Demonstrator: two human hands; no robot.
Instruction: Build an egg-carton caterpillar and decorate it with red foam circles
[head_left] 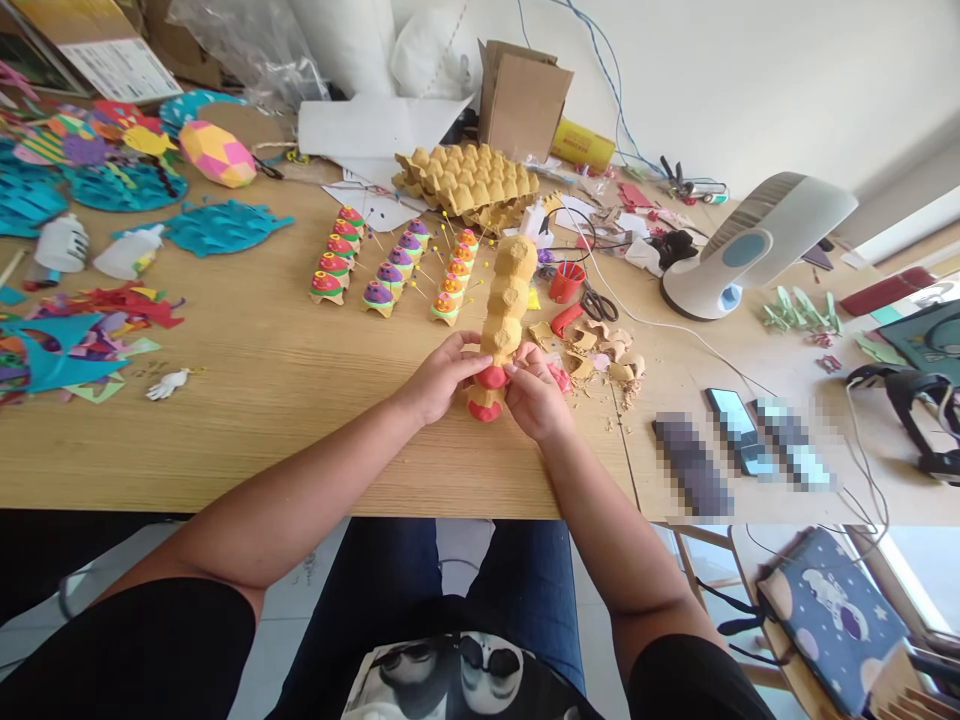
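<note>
No writing can be read — the label on the box (pixel 120 60) at far left is too small. The wooden surface (pixel 262 420) is crowded: coloured paper at left, three rows of painted cups (pixel 390 270) in the middle, egg trays (pixel 469 180) beyond them, a white fan (pixel 750 250) and phones (pixel 739 430) at right, with a white wall behind. The strip (pixel 510 300) — a line of bare tan carton cups with red pieces at its near end — sits mid-surface, running from the hands toward the far side. The left hand (pixel 439 375) and right hand (pixel 536 395) are both curled, fingertips pinching that near end from either side.
</note>
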